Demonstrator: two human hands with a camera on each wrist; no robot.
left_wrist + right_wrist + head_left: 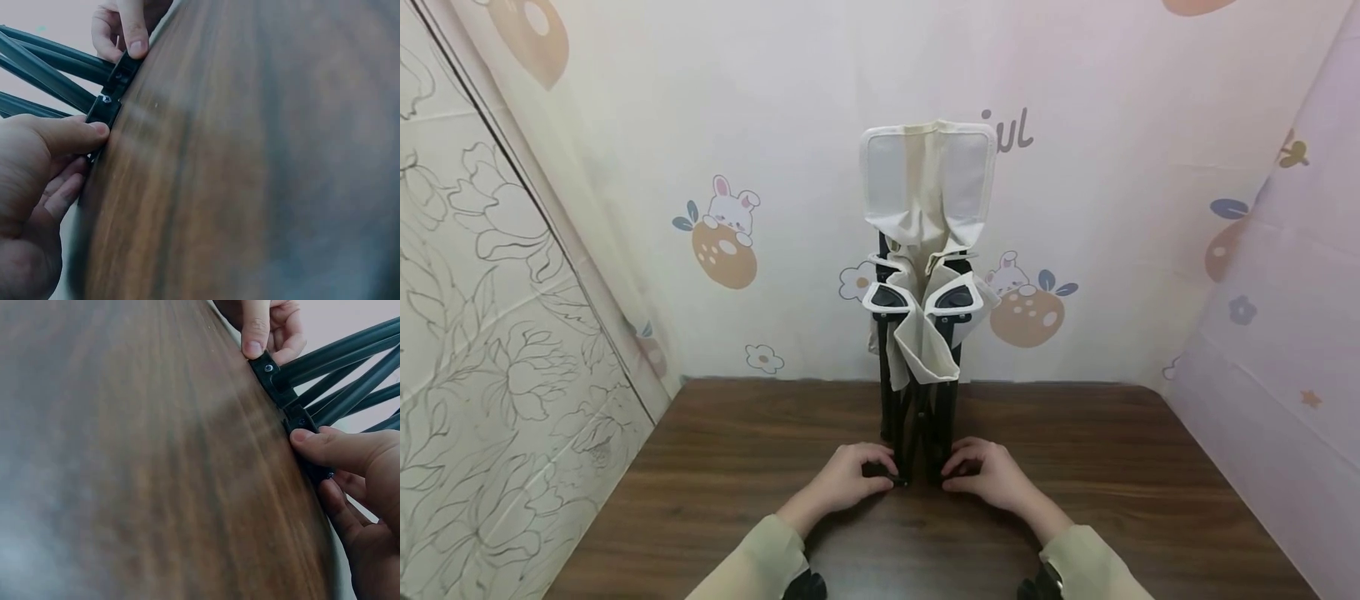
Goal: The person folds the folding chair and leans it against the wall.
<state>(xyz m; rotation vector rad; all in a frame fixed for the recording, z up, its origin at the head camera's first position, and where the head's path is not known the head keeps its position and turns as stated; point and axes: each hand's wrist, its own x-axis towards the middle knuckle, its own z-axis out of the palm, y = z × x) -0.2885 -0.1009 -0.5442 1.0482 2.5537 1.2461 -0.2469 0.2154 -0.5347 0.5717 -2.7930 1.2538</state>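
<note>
A folded camping chair [925,183] with cream fabric, white-edged openings at the arms and black legs stands upright near the back of the table. At its base on the left, my left hand [846,477] pinches a black plastic foot [103,112] between thumb and fingers. The right hand [994,479] grips the matching foot [304,428] on the other side in the same way. Both feet sit close together against the wood, each with a small screw showing. Black tubes [350,359] run up from them and cross in the frame.
Under the chair lies a dark brown wooden table [737,433] with rounded back corners. A pale cloth [775,108] printed with rabbits and fruit hangs right behind it. To the left is a panel [490,358] with flower line drawings, and to the right another printed cloth [1270,400].
</note>
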